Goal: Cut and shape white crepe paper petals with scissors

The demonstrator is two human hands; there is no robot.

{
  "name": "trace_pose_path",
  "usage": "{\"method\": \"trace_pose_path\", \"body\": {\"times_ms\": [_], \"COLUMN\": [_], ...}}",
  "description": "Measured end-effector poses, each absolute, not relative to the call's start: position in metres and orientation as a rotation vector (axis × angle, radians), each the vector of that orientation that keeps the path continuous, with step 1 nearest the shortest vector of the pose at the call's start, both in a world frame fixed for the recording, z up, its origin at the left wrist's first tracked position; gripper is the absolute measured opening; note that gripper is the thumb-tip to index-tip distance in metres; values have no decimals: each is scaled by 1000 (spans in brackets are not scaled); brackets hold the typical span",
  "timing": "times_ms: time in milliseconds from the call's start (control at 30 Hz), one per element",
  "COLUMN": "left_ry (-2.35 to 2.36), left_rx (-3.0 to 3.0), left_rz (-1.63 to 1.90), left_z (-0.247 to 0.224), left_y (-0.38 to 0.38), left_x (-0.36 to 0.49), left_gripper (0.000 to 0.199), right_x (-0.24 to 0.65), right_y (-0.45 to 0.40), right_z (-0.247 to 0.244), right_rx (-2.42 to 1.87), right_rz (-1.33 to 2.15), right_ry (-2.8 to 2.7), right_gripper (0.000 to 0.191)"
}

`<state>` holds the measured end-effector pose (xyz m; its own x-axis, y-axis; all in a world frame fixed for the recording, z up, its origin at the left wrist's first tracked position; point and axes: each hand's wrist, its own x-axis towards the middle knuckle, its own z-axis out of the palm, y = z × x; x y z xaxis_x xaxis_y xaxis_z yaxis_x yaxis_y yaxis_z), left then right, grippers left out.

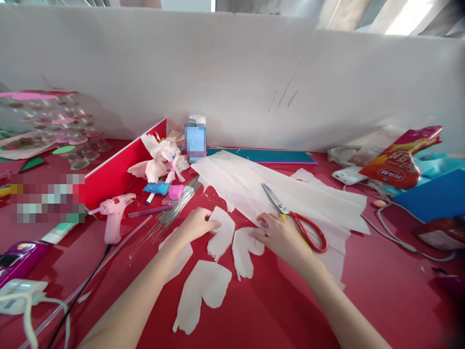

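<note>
My left hand (199,224) pinches the upper left edge of a white paper petal piece (222,235) above the red table. My right hand (272,230) has its thumb and fingers at the top right of another white petal piece (242,254); its exact grip is hard to make out. A third cut piece (204,288) lies nearer to me, and a fourth (180,261) is partly under my left forearm. Red-handled scissors (308,232) rest slightly open on large white sheets (250,179), just beyond my right hand.
A pink glue gun (115,218), thin wires (178,206) and a white paper flower (162,160) are at the left. A phone (196,140) stands by the back wall. At the right are a red-orange packet (397,160), a cable and a blue box (436,196).
</note>
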<state>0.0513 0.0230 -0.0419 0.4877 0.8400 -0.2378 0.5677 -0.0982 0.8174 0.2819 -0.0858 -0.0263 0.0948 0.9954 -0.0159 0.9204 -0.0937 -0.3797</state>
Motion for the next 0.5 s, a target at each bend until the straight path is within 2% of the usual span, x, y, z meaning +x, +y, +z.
{"method": "trace_pose_path", "body": {"times_ms": [100, 267, 400, 500], "left_ry": [1191, 1154, 1143, 1183], "left_rx": [1787, 1767, 1767, 1807], "left_rz": [362, 339, 313, 327], "left_z": [-44, -45, -44, -44], "left_y": [24, 24, 21, 19], "left_x": [52, 53, 55, 56], "left_gripper": [43, 40, 41, 40], "right_x": [279, 266, 260, 261], "right_y": [-86, -91, -92, -93], "right_z": [-33, -34, -37, -41], "right_rx": [-2027, -1715, -1338, -1332], "right_rz": [377, 343, 264, 241], "right_ry": [-1926, -2134, -2380, -2385], "right_gripper": [29, 19, 29, 33]}}
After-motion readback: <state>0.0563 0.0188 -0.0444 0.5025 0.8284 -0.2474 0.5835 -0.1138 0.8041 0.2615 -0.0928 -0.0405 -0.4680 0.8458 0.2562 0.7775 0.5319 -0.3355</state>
